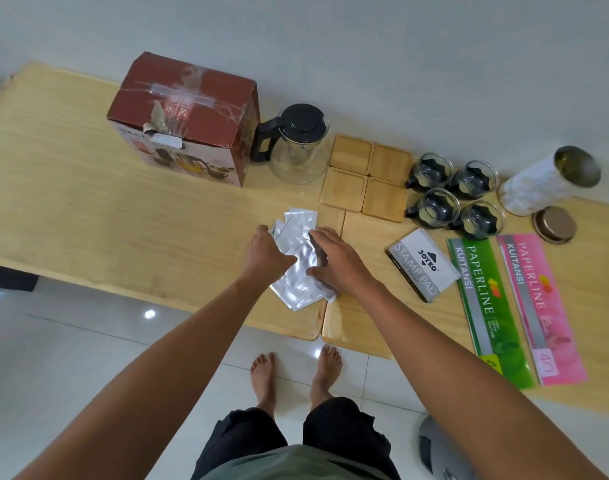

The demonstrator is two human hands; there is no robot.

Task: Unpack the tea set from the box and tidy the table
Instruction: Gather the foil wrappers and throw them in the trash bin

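Note:
A pile of silver foil sachets (pixel 297 237) lies near the front edge of the wooden table (pixel 71 209). My left hand (pixel 266 252) presses on the pile's left side and my right hand (pixel 334 259) on its right side, fingers spread over the sachets. Behind them stand the brown tea set box (pixel 188 116), taped shut on top, a glass teapot with a black lid and handle (pixel 297 143), several square bamboo coasters (pixel 367 176) and several small glass cups with black handles (pixel 453 199).
A white tin canister (pixel 547 180) lies on its side at the far right, its gold lid (pixel 554 224) beside it. A stamp pad box (pixel 422 265), a green receipt book (pixel 488 310) and a pink one (pixel 540 306) lie at the right front.

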